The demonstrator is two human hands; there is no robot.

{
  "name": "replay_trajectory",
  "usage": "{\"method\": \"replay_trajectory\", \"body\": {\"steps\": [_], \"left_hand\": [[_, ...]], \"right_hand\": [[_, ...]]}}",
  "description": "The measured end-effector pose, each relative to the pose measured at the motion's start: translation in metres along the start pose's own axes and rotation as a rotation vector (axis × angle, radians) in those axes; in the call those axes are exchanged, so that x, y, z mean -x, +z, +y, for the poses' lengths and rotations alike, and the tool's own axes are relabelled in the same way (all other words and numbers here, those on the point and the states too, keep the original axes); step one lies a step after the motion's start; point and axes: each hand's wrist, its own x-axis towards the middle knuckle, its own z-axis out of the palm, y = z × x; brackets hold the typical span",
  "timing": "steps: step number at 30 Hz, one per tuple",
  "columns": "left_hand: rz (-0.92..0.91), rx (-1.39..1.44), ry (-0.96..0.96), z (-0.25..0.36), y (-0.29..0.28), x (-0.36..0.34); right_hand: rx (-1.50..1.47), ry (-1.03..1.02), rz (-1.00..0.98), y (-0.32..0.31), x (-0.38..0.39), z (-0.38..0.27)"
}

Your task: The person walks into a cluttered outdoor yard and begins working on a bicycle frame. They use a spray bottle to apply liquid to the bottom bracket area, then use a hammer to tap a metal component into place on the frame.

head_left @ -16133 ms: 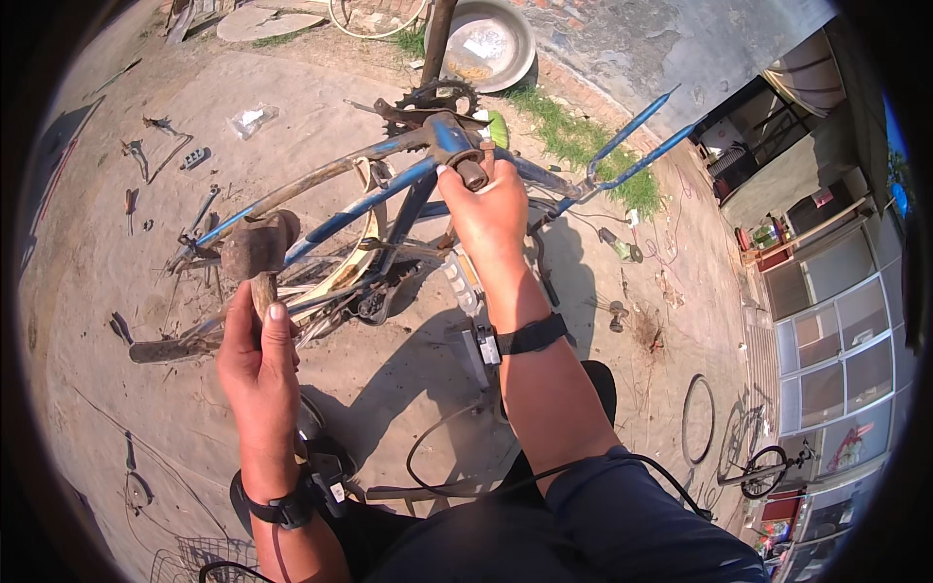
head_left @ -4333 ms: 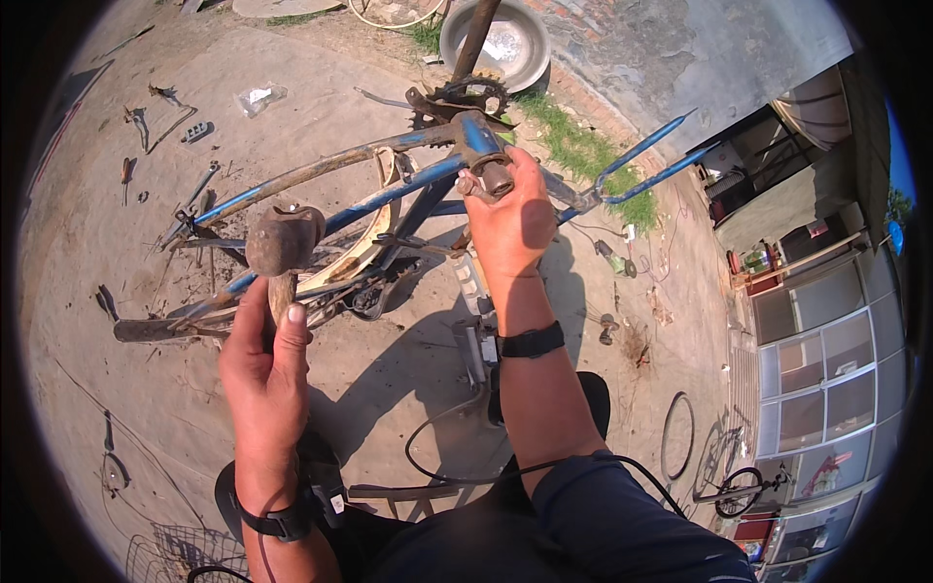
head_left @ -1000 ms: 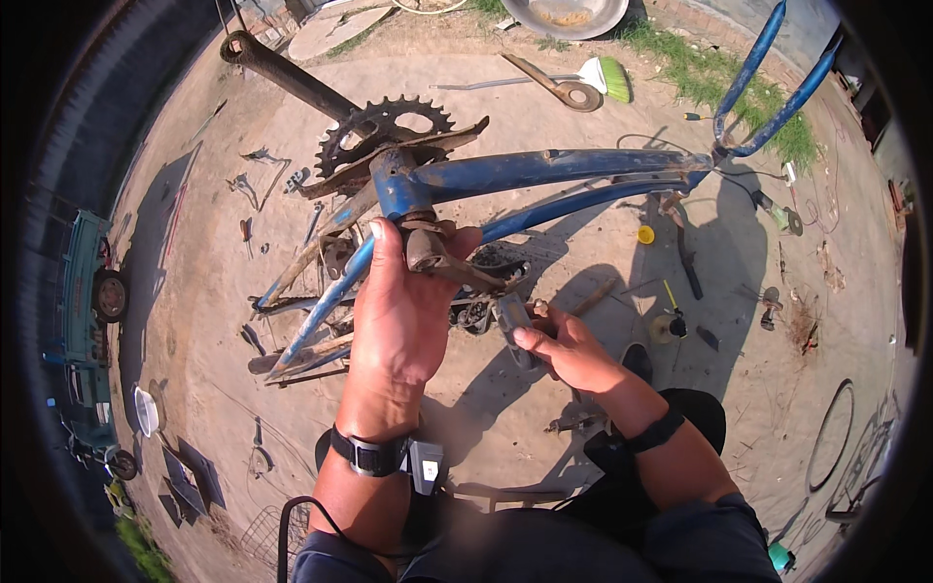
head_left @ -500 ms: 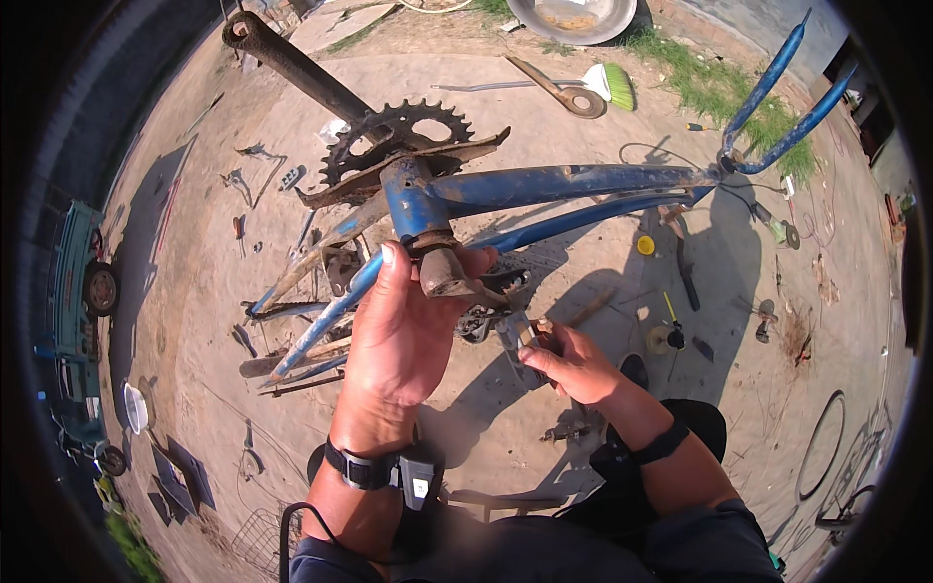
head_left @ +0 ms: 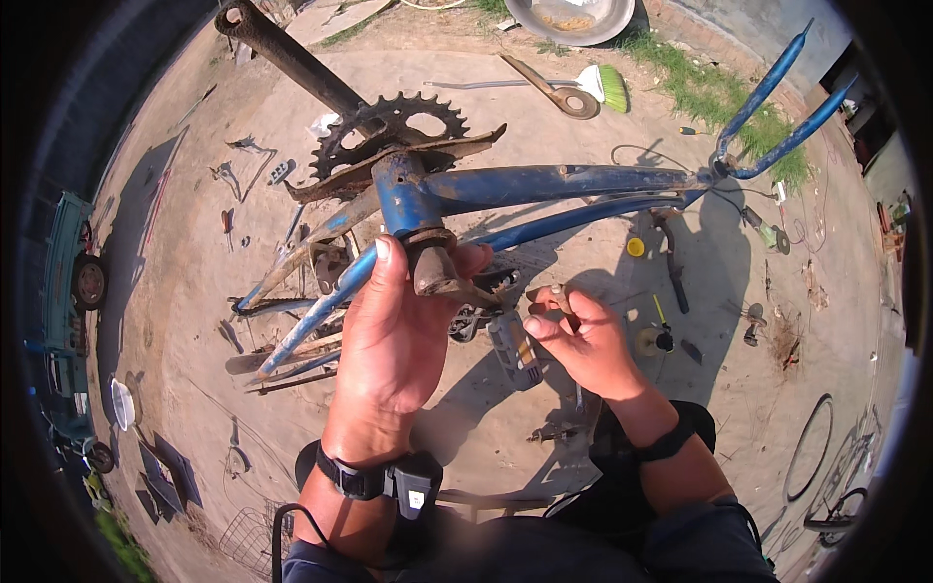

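A rusty blue bicycle frame (head_left: pixel 573 183) lies across the view, its chainring (head_left: pixel 394 131) and long crank arm (head_left: pixel 301 68) on the far side. My left hand (head_left: pixel 394 340) is closed around the near end of its bottom bracket, thumb up along the blue tube, beside the root of the near crank arm (head_left: pixel 442 277). A grey pedal (head_left: pixel 512 350) with a yellowish strip hangs at that crank's end. My right hand (head_left: pixel 588 345) is just right of the pedal, apart from it, fingers loosely curled and thumb separated. Its inner fingers are partly hidden.
Tools and metal parts lie scattered on the concrete, among them a screwdriver (head_left: pixel 226 223) and a yellow cap (head_left: pixel 636 247). Farther off are a green broom (head_left: pixel 612 87) and a metal basin (head_left: pixel 573 24). A green cart (head_left: pixel 68 282) stands left, a tyre (head_left: pixel 809 447) right.
My right hand has come off the pedal and moved slightly right, its fingers loosening. The pedal has tilted a little. My left hand keeps its hold on the frame.
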Motion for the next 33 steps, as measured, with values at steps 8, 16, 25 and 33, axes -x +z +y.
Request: {"method": "replay_trajectory", "body": {"steps": [8,16,25,33], "left_hand": [[-0.029,-0.005,0.026,0.000,-0.010,-0.001],[-0.032,0.013,0.023,-0.002,-0.016,-0.003],[-0.113,0.122,0.023,-0.008,-0.032,-0.003],[-0.145,0.082,0.038,-0.008,-0.036,-0.005]], "right_hand": [[0.299,-0.575,0.053,0.031,-0.056,-0.090],[0.280,-0.662,0.086,0.046,-0.070,-0.081],[0.288,-0.632,0.049,0.044,-0.070,-0.084],[0.314,-0.639,0.066,0.045,-0.070,-0.083]]}}
